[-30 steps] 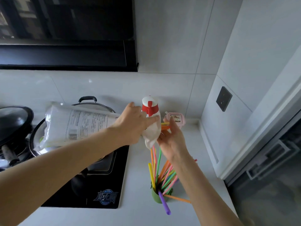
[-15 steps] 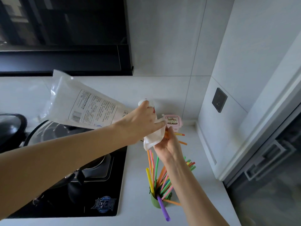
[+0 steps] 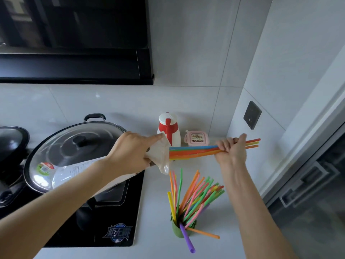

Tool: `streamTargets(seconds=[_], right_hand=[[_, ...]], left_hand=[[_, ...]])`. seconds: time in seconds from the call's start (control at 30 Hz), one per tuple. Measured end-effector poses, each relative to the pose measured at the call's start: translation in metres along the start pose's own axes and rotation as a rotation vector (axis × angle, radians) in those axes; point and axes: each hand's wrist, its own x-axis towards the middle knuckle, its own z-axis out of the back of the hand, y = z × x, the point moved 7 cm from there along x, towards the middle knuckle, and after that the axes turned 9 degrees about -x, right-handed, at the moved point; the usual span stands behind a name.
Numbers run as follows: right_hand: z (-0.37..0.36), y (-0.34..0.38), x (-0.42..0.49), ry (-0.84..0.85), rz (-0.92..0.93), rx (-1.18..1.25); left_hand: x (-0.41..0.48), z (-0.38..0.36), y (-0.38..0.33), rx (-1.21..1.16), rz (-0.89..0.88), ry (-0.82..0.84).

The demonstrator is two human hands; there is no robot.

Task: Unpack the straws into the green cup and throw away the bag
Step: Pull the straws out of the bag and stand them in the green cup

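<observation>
My left hand [image 3: 131, 150] grips the open mouth of the clear plastic straw bag [image 3: 78, 172], which lies back along my forearm over the stove. My right hand [image 3: 231, 150] is closed around a bundle of coloured straws [image 3: 194, 151] held level, their left ends still at the bag's mouth. Below them on the white counter stands the small green cup [image 3: 177, 230], stuffed with several fanned-out straws [image 3: 194, 195]. A purple straw [image 3: 187, 238] and an orange straw [image 3: 203, 233] lie against the cup's base.
A lidded steel wok [image 3: 74, 146] sits on the black hob [image 3: 104, 217], a second dark lid [image 3: 11, 143] at far left. A white-and-red bottle [image 3: 169, 129] and a pink box [image 3: 197, 138] stand by the back wall. A wall socket [image 3: 252, 114] sits on the right.
My right hand has drawn a bundle of straws out of the bag to the right. The left hand has lowered the bag from its raised tilt to lie over the wok.
</observation>
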Motion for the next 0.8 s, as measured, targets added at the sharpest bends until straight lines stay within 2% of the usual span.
streamTargets(seconds=[0.17, 0.43, 0.53, 0.8], right_hand=[[-0.002, 0.049, 0.005, 0.009, 0.145, -0.055], [0.001, 0.103, -0.024, 0.051, 0.401, -0.351], [0.005, 0.093, -0.035, 0.104, 0.441, -0.489], [0.006, 0.005, -0.050, 0.286, 0.429, -0.932]], left_hand=[[-0.013, 0.000, 0.028, 0.012, 0.188, 0.001], [-0.039, -0.001, 0.053, 0.020, 0.215, -0.027], [-0.047, -0.008, 0.054, 0.014, 0.213, -0.018], [-0.055, -0.017, 0.048, -0.001, 0.199, -0.022]])
